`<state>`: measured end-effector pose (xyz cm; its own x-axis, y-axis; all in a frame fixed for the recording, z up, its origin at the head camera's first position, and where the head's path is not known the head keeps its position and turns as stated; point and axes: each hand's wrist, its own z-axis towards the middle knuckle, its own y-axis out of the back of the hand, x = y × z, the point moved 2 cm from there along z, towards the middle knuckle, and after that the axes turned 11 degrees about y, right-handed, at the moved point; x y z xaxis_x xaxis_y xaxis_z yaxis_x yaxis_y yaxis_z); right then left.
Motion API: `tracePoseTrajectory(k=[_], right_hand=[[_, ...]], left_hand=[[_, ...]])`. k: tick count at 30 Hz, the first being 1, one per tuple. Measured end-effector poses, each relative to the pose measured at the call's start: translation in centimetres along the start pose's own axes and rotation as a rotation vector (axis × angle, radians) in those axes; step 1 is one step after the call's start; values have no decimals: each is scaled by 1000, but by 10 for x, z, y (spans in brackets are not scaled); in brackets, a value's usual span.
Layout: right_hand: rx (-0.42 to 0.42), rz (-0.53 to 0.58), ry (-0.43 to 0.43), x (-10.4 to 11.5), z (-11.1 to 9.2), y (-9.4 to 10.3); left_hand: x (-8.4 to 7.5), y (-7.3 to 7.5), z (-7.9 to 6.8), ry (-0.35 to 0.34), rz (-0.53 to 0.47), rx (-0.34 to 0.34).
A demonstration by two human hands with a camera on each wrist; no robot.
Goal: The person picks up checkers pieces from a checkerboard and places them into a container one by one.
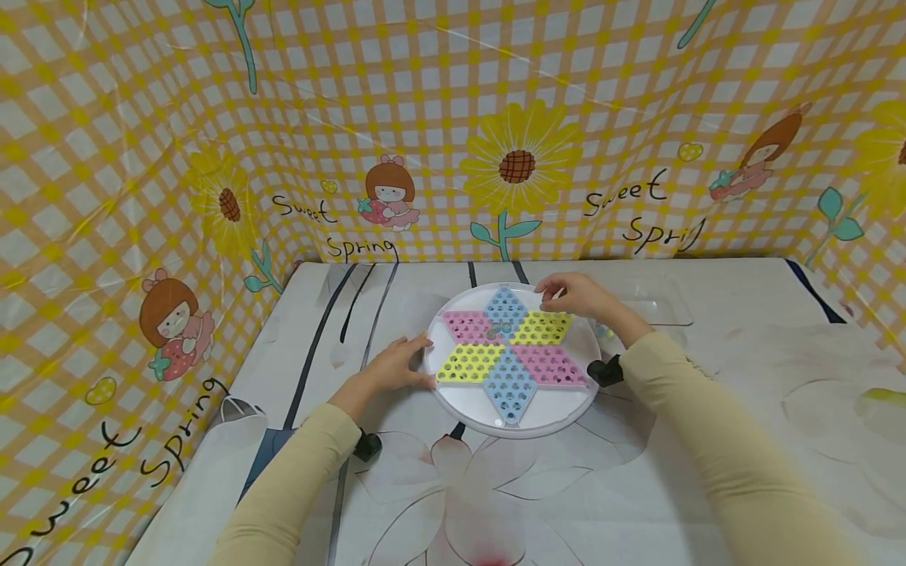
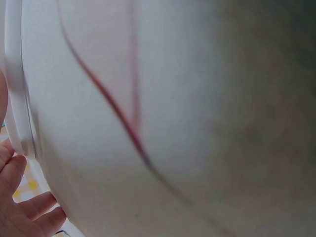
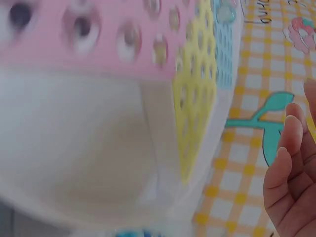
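A round white Chinese checkers board (image 1: pixel 453 405) with a blue, yellow and pink star of holes lies on the table in the head view. A few glassy marbles (image 1: pixel 492 334) sit near the star's centre. My left hand (image 1: pixel 392 365) holds the board's left rim between thumb and fingers; its fingertips (image 2: pixel 12 173) also show by the rim in the left wrist view. Above the far right yellow section hovers my right hand (image 1: pixel 573 295). Its fingers (image 3: pixel 291 133) are loosely bent in the right wrist view, with nothing visible between them.
A clear plastic tray (image 1: pixel 668 310) stands right of the board, partly behind the right forearm, with small colourful marbles (image 1: pixel 605 332) near it. A white-and-blue item (image 1: pixel 241 413) lies at the table's left edge. Checked cloth (image 1: pixel 439 71) walls off the back and sides.
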<state>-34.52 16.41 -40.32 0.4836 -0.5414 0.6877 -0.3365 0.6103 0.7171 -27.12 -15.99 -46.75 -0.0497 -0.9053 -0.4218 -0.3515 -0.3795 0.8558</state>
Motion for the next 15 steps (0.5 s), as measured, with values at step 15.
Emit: tracePoseTrajectory(k=[15], right_hand=[[18, 45, -21, 9, 18, -40]], left_hand=[[0, 0, -1, -29, 11, -21]])
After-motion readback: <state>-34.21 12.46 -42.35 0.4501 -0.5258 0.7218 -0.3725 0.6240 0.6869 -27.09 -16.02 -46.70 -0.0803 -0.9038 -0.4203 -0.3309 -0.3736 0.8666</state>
